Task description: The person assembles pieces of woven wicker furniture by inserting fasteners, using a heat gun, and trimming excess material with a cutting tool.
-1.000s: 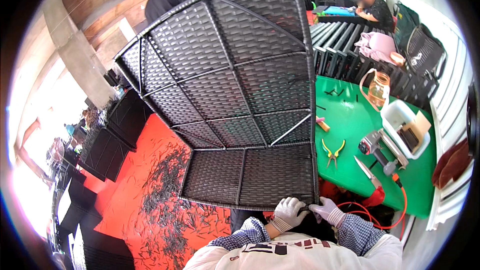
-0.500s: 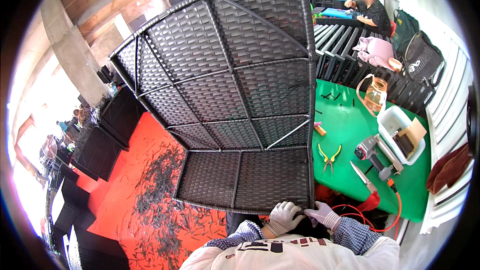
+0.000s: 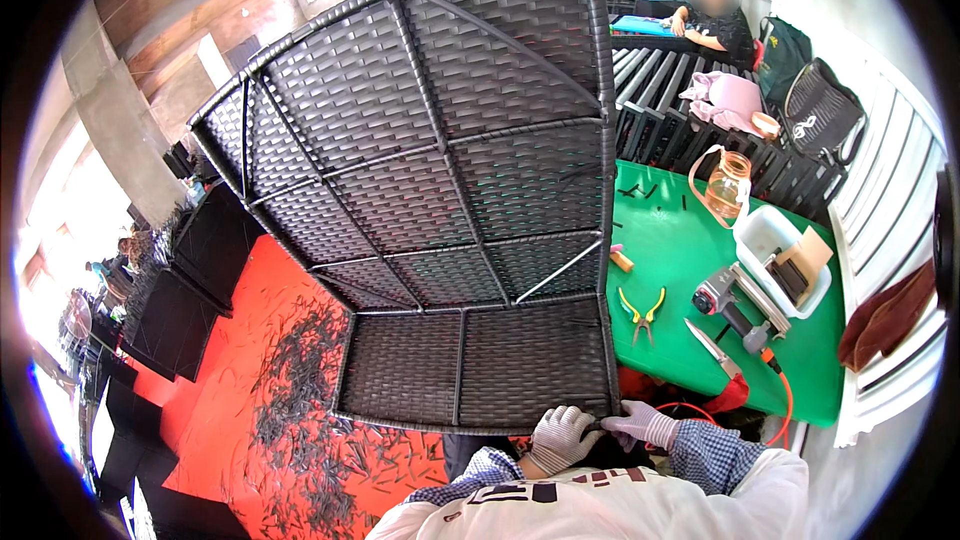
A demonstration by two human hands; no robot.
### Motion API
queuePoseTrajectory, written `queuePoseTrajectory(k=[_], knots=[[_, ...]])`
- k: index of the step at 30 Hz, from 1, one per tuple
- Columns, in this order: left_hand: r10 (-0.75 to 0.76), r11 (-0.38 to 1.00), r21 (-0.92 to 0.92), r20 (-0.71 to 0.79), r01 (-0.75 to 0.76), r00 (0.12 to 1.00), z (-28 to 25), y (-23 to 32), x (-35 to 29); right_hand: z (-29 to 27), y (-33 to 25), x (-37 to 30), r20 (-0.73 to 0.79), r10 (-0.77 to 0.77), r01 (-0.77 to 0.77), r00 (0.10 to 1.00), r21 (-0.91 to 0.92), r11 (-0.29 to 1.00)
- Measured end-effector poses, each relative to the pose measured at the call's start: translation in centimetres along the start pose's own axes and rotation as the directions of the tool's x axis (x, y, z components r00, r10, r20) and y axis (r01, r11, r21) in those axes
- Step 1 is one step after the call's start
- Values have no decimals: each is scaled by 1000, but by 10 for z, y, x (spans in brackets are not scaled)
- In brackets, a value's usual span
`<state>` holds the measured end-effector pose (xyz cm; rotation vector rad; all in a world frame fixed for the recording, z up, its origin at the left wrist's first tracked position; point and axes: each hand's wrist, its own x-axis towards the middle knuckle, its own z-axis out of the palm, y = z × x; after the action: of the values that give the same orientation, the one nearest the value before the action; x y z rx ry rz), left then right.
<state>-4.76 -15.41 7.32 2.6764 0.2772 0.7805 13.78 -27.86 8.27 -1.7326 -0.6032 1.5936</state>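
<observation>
A large black woven rattan furniture frame (image 3: 520, 195) stands tilted up before me, its ribbed underside facing me and a shorter woven section (image 3: 530, 350) bent along its lower part. At the bottom right corner of that section, my left hand (image 3: 563, 438), in a pale knit glove, has its fingers curled on the lower edge. My right hand (image 3: 643, 426), gloved too, is closed just beside it at the same corner, thumb and fingers pinched together. Whatever thin dark piece lies between the fingertips is too small and dark to make out.
On the green table (image 3: 655, 365) at right lie yellow-handled pliers (image 3: 643, 313), a knife (image 3: 712, 345), a nail gun (image 3: 735, 315), a white bin (image 3: 770, 260) and an amber jug (image 3: 728, 185). Black strip scraps (image 3: 300, 390) litter the red floor. A person (image 3: 715, 25) sits behind the table.
The whole view has shifted slightly, so frame and table appear further left. My right hand's fingers have drawn in toward the left hand; both stay at the corner.
</observation>
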Motion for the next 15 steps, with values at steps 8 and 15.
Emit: queuePoseTrajectory(k=[8,15], knots=[[9,1000,3,5,-9,1000,1,0,2,-14,4,16,119,74,-76,990,13,997],[2,1000,-3,-43,-2,999,-3,3,2,-5,11,20,108,2,-6,994,32,999]])
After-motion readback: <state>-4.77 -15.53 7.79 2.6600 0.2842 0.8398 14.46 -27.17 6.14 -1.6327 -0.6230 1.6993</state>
